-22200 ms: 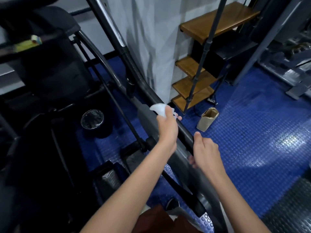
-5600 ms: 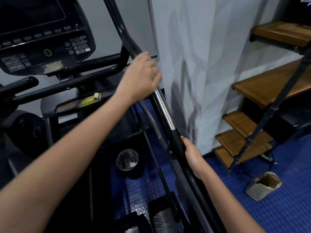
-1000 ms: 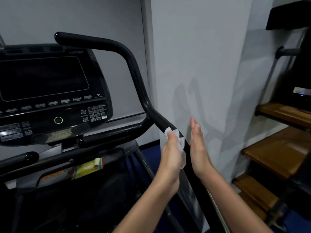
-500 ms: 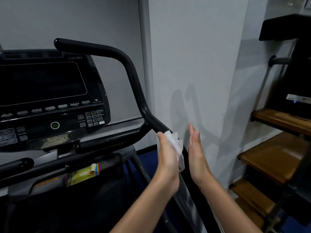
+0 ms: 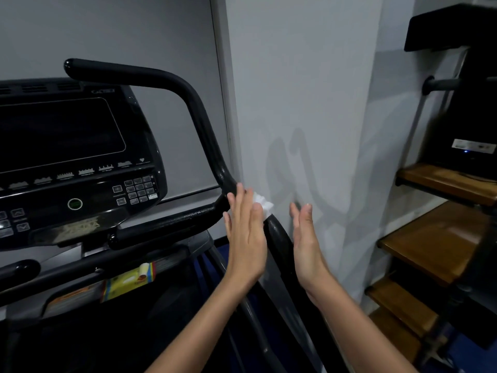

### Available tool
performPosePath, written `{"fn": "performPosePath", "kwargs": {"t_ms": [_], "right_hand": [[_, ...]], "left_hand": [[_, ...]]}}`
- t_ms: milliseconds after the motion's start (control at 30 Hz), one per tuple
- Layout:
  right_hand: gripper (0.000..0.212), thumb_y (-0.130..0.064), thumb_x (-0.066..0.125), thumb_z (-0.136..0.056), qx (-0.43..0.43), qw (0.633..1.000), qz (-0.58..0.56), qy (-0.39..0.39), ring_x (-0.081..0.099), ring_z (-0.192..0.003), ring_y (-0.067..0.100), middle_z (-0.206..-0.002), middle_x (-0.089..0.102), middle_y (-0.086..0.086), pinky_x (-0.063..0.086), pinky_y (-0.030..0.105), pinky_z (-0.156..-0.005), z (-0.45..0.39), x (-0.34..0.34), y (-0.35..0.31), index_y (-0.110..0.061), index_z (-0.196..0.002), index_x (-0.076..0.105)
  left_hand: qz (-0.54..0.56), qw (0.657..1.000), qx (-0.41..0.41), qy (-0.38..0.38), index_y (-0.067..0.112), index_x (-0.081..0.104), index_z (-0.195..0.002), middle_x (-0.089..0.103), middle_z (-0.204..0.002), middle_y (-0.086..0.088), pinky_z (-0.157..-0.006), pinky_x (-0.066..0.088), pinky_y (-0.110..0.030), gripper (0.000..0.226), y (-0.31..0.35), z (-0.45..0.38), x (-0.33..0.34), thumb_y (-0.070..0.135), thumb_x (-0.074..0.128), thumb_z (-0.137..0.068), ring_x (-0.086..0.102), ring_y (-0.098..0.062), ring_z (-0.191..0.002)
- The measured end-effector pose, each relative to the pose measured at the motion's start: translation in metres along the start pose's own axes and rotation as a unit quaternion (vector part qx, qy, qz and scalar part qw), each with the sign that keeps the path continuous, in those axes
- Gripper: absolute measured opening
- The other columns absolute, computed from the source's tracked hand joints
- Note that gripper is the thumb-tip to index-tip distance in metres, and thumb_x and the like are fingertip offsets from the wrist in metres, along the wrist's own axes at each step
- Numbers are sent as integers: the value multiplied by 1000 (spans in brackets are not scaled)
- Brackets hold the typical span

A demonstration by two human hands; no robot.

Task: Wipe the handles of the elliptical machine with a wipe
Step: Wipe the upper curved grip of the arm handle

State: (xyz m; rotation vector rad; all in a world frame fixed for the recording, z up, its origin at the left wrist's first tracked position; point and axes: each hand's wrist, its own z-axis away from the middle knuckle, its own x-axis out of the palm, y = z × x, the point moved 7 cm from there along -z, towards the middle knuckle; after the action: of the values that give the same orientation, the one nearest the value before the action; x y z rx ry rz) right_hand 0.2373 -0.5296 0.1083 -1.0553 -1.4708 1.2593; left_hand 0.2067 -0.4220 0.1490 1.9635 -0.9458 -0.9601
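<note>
The black curved handle (image 5: 204, 125) of the elliptical machine rises from lower right to a bend near the centre, then up and left to a rounded end. My left hand (image 5: 246, 232) lies flat against the handle's left side at the bend, fingers straight, pressing a crumpled white wipe (image 5: 263, 202) onto the bar. The wipe pokes out above the fingertips. My right hand (image 5: 306, 238) is held open and flat just right of the handle, apart from it, holding nothing.
The console (image 5: 70, 157) with a dark screen and keypad sits at left, with fixed black grips (image 5: 166, 219) below it and a yellow packet (image 5: 129, 278) in its tray. A grey wall pillar (image 5: 295, 103) stands close behind the handle. Wooden shelves (image 5: 441, 243) are at right.
My left hand has flattened and slid the wipe a little up the handle toward the bend. My right hand has drawn slightly away to the right.
</note>
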Motion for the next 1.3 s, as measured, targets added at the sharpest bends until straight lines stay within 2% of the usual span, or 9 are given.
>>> {"fn": "performPosePath", "kwargs": {"t_ms": [133,267,433,533,733,933,1067,1200,1300], "right_hand": [[131,-109,7,-51,55,996,56,36,38,-144,8,-155,46,-13,22,43,-124,-2,-7,12,-34,-149,47],[131,-109,1,-50,106,988,108,44,61,-125,29,-132,68,8,39,51,-112,-2,-10,20,-30,-131,66],[131,-103,-2,-57,130,989,69,-29,68,-63,33,-74,74,23,50,35,-68,13,-1,10,1,-74,75],[124,-93,-4,-72,138,987,73,-39,69,-61,36,-73,74,25,50,34,-62,14,-1,10,2,-75,74],[117,-90,-3,-79,136,988,62,-32,67,-57,35,-72,72,26,51,34,-54,16,-3,6,-2,-71,73],[114,-95,4,-75,161,986,31,-43,59,-51,33,-63,64,29,46,34,-55,16,0,11,-2,-52,65],[108,-100,13,-63,152,987,13,-40,59,-52,33,-60,60,26,45,35,-53,14,3,12,-8,-51,68],[105,-96,10,-70,124,991,-11,-44,58,-53,33,-62,59,25,44,33,-49,15,6,7,-12,-63,72],[112,-92,4,-78,140,990,22,-29,59,-48,31,-63,64,27,42,28,-47,17,1,8,-1,-59,66]], "left_hand": [[-94,984,142,-54,21,62,-136,44,-155,17,-124,-8,-21,58,13,5,-7,44,18,-107,5,4,-154],[-209,941,237,-125,22,67,-119,62,-129,14,-126,6,-29,50,17,-15,-17,33,20,-108,29,1,-150],[-264,937,183,-135,14,68,-99,69,-112,6,-125,15,-31,46,3,-65,-27,29,25,-109,50,-8,-135],[-267,931,208,-134,7,66,-92,69,-101,-6,-116,13,-12,47,20,-46,-17,28,27,-107,60,-20,-113],[-297,879,323,-189,15,64,-107,62,-109,5,-122,22,-32,39,32,-12,-9,28,27,-109,53,-11,-125],[-275,926,217,-143,14,38,-67,42,-65,-2,-101,40,-45,39,17,-72,-22,27,27,-103,42,-18,-66],[-310,892,288,-161,12,46,-65,47,-64,-1,-89,43,-44,39,37,-38,-1,23,35,-101,47,-23,-65],[-323,858,346,-201,7,60,-75,55,-72,-5,-96,40,-32,41,41,-19,7,24,36,-103,53,-25,-72],[-320,881,302,-173,6,48,-68,48,-66,-8,-77,44,-48,43,30,-55,-10,25,30,-103,46,-27,-67]]}}
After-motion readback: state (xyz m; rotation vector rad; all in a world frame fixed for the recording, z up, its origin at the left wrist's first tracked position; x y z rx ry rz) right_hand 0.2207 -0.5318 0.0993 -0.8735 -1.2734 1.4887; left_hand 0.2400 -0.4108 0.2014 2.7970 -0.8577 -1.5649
